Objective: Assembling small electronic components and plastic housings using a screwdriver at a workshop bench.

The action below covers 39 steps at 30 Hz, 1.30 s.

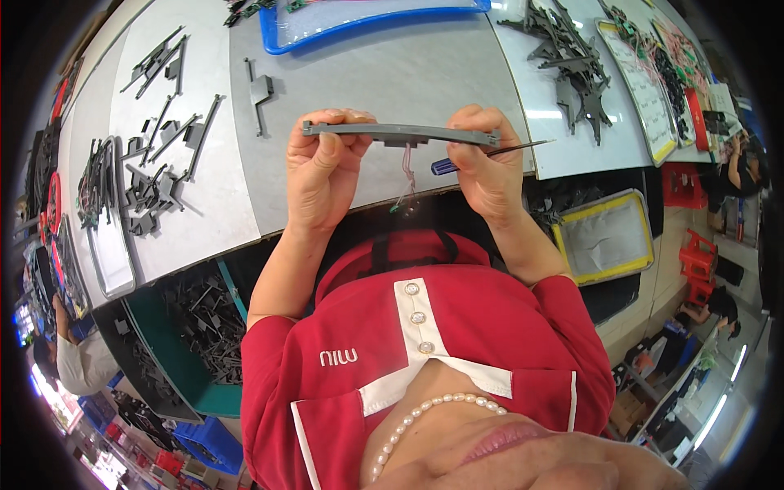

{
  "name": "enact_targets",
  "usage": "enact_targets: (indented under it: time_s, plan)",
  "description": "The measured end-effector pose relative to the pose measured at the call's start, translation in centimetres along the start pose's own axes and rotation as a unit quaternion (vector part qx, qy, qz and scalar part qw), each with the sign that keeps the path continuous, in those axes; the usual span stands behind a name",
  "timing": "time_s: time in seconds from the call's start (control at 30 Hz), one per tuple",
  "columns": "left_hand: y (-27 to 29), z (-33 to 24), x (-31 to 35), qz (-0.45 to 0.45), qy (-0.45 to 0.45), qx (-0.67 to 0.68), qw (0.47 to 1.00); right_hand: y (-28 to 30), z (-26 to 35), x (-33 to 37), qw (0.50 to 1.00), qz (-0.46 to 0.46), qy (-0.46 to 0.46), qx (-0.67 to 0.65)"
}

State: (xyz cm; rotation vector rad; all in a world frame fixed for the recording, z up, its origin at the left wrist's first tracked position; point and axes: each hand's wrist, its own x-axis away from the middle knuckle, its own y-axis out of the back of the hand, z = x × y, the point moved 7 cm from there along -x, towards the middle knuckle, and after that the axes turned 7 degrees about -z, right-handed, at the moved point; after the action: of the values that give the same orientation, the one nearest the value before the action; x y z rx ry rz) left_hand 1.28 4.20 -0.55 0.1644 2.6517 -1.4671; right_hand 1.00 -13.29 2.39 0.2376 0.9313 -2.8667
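Observation:
A long dark grey plastic bar (400,131), slightly bowed, is held level above the table's near edge. My left hand (325,167) pinches its left end between thumb and fingers. My right hand (490,167) grips the right end and also holds a screwdriver (445,167) with a blue handle, its thin shaft pointing right. Pinkish thin wires (407,163) dangle from the bar's middle, with a small green piece (394,208) at their lower end. Farther off to the left, a single similar grey part (261,90) lies on the table.
Several grey parts (163,135) lie on the left of the table, beside a tray (114,261). A blue-rimmed tray (278,45) stands at the far side. Dark brackets (576,61) are heaped at right. Below the edge are a bin of parts (204,327) and a yellow-rimmed tray (608,237).

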Motion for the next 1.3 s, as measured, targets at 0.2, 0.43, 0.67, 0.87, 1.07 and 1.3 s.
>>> enact_targets:
  time_s: [0.2, 0.43, 0.67, 0.87, 1.07, 1.3]
  plan:
    - [-0.1, -0.6, 2.2, -0.064, -0.004, -0.052, 0.997, -0.5, -0.8, -0.2, 0.998, 0.023, 0.041, -0.041]
    - [-2.1, -0.1, 4.1, 0.013, 0.044, -0.163, 0.986, 0.0, 1.8, -0.4, 0.985, -0.063, 0.137, 0.089]
    - [-3.6, -4.5, 6.8, 0.043, 0.239, -0.332, 0.912, -2.8, 1.9, -1.0, 0.979, 0.084, 0.128, 0.132]
    - [-5.0, -12.2, 7.6, -0.016, 0.214, -0.337, 0.917, -7.8, 1.0, -1.8, 0.981, 0.152, 0.092, 0.081]
    - [-4.0, -27.5, 7.2, -0.132, -0.07, -0.437, 0.887, -2.2, -3.7, -3.7, 0.992, 0.032, -0.093, 0.072]
    - [4.9, -47.2, 7.2, -0.304, -0.268, -0.561, 0.721, 4.3, -5.2, -4.0, 0.967, -0.062, -0.058, 0.241]
